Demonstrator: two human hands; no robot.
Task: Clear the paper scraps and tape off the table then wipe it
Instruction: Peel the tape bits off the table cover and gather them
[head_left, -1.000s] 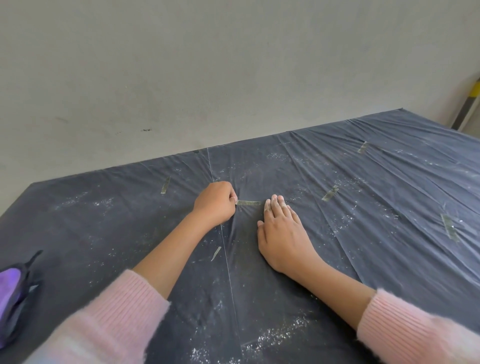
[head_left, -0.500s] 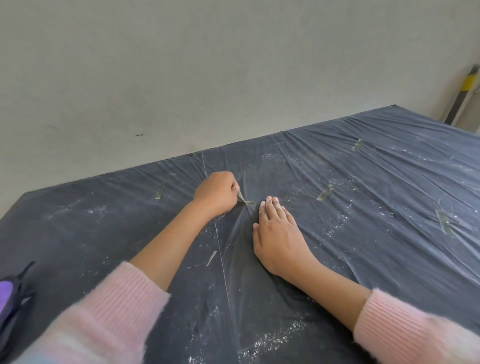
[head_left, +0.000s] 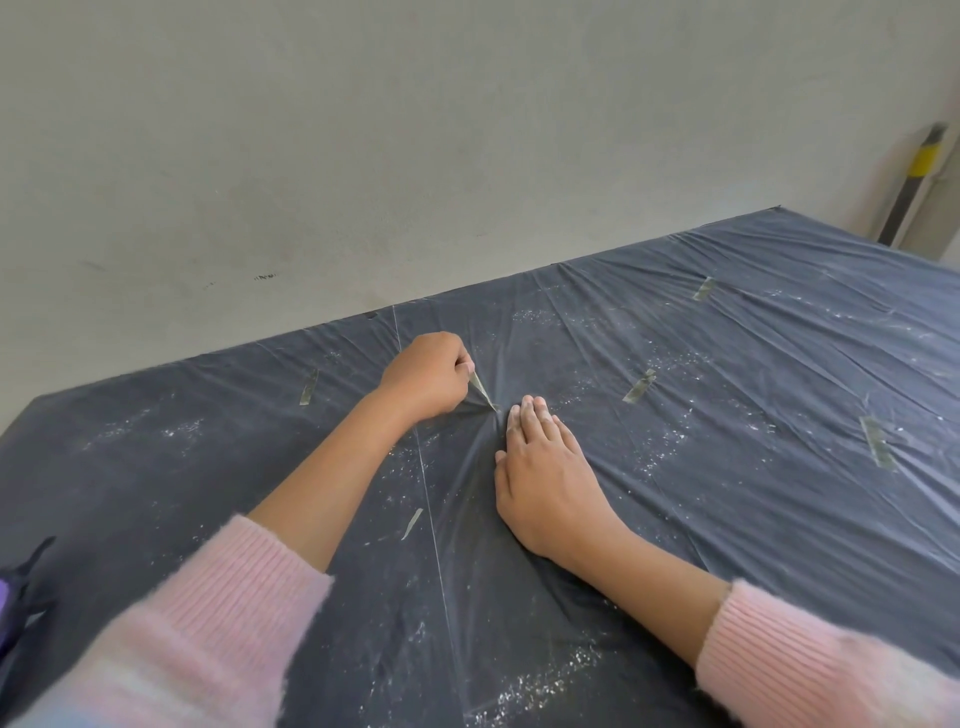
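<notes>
Tape strip (head_left: 483, 393): centre of the sheet-covered desk (head_left: 156, 467), one end peeled up, the other stuck down. We pinch it in our left hand (head_left: 423, 376); our right hand (head_left: 545, 467) lies flat, fingers straight, pinning the cover so peeling does not drag it. Other strips (head_left: 639, 385) await.

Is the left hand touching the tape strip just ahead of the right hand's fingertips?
Touching. The head view shows the left hand pinching the raised end of the tape strip, whose lower end meets the black sheet.
</notes>
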